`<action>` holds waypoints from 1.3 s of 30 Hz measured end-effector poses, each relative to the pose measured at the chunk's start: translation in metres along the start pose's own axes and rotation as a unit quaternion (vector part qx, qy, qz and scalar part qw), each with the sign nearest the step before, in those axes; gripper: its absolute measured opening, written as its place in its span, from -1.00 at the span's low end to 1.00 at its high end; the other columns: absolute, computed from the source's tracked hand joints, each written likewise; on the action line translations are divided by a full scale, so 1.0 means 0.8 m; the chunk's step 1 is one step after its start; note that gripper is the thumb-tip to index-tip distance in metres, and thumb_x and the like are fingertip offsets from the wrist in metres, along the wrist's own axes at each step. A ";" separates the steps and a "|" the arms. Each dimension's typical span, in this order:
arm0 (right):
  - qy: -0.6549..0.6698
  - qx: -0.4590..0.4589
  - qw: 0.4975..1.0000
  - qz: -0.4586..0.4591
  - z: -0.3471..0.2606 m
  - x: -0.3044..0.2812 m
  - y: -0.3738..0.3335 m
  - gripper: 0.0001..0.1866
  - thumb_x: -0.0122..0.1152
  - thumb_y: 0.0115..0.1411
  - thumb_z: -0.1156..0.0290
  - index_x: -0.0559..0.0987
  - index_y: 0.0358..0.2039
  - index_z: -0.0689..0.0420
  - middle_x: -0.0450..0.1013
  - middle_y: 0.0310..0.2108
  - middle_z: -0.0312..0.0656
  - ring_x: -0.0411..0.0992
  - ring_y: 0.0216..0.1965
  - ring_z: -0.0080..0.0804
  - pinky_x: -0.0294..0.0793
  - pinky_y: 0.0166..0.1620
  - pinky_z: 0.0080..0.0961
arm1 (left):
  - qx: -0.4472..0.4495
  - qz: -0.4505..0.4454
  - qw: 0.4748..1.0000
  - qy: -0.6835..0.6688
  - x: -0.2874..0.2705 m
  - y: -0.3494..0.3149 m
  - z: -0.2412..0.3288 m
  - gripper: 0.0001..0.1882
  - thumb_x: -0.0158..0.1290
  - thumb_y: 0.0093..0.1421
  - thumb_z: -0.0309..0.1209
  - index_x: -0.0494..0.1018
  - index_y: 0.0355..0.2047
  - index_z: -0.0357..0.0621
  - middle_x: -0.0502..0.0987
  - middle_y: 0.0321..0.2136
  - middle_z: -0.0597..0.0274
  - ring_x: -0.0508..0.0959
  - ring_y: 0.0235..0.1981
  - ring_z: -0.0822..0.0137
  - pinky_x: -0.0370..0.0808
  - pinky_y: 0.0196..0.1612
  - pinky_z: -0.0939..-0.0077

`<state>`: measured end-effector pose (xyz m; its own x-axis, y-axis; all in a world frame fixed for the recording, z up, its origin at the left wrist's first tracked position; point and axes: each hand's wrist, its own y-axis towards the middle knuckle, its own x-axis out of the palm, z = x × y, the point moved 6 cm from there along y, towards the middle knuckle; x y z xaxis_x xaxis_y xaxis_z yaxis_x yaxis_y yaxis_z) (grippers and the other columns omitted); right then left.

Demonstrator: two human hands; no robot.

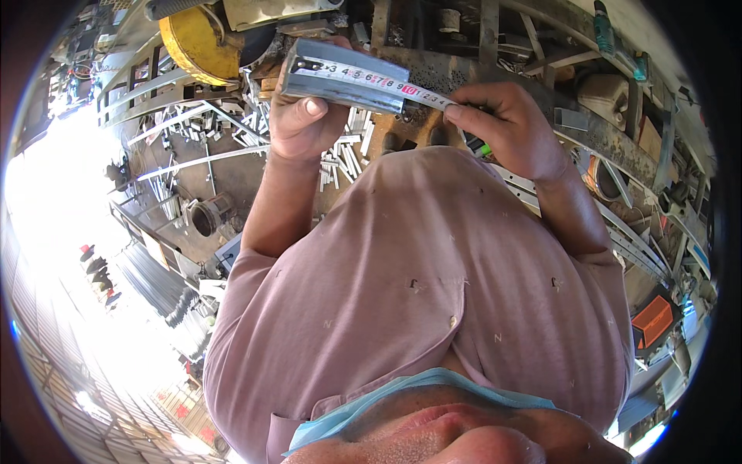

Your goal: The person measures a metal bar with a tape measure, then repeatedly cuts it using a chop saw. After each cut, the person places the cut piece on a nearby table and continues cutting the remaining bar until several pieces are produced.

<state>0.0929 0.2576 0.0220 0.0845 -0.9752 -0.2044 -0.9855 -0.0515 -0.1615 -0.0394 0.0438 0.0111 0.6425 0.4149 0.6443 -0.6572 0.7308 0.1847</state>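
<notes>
My left hand (300, 130) is wrapped round a short grey metal profile (357, 94), its thumb on the near side and other fingertips showing behind the far edge. A white tape measure blade (363, 76) lies lengthwise along the profile, its hooked end at the profile's left end. Past the right end of the metal, the blade runs on to my right hand (519, 127), which pinches it between thumb and fingers. Below that hand a small green and black thing (482, 147) shows in part; I cannot tell whether it is the tape's case.
A yellow saw guard (199, 48) stands at the far left beside the profile. Cut metal pieces (340, 158) litter the floor below. A steel frame (610, 139) runs along the right, with a green power tool (603, 29) at the far right. An orange box (654, 320) sits lower right.
</notes>
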 end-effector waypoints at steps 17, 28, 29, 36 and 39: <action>0.027 -0.005 0.999 -0.023 -0.007 0.004 -0.015 -0.70 0.20 0.40 0.23 0.73 -0.27 0.20 0.37 -0.71 -0.27 0.28 -0.63 -0.63 0.28 -0.48 -0.44 | 0.020 -0.037 0.999 -0.030 0.011 -0.002 -0.005 -0.23 0.46 0.04 -0.34 0.44 0.28 0.04 0.41 0.20 0.08 0.36 0.29 -0.08 0.33 0.38 -0.17; 0.039 0.029 0.998 -0.048 -0.009 0.012 -0.020 -0.68 0.19 0.44 0.30 0.63 -0.37 0.28 0.32 -0.62 -0.39 0.19 -0.54 -0.70 0.20 -0.46 -0.49 | 0.011 -0.059 0.998 0.004 0.016 -0.009 -0.003 -0.25 0.48 0.04 -0.21 0.44 0.25 0.19 0.41 0.19 0.30 0.30 0.33 0.10 0.18 0.47 -0.25; 0.047 0.030 0.997 -0.047 -0.009 0.012 -0.020 -0.68 0.19 0.44 0.30 0.62 -0.38 0.28 0.31 -0.62 -0.40 0.18 -0.54 -0.70 0.20 -0.46 -0.49 | 0.010 -0.061 0.998 0.010 0.017 -0.009 -0.002 -0.25 0.48 0.04 -0.21 0.44 0.24 0.20 0.41 0.19 0.31 0.30 0.33 0.10 0.16 0.47 -0.25; 0.048 0.020 0.998 -0.046 -0.011 0.014 -0.023 -0.66 0.18 0.45 0.29 0.60 -0.42 0.26 0.27 -0.64 -0.41 0.16 -0.55 -0.69 0.18 -0.47 -0.49 | 0.010 -0.062 0.998 0.016 0.024 -0.010 -0.002 -0.27 0.48 0.04 -0.20 0.45 0.23 0.21 0.42 0.18 0.32 0.31 0.33 0.11 0.14 0.48 -0.27; 0.042 0.017 0.998 -0.047 -0.010 0.014 -0.024 -0.66 0.18 0.45 0.29 0.60 -0.42 0.26 0.28 -0.64 -0.42 0.17 -0.55 -0.70 0.18 -0.46 -0.49 | 0.015 -0.072 0.997 0.019 0.026 -0.008 -0.003 -0.28 0.47 0.05 -0.19 0.45 0.23 0.20 0.42 0.19 0.32 0.33 0.32 0.11 0.15 0.48 -0.26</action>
<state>0.1117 0.2461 0.0307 0.1630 -0.9810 -0.1050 -0.9682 -0.1386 -0.2084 -0.0207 0.0493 0.0216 0.7448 0.3286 0.5807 -0.5688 0.7678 0.2950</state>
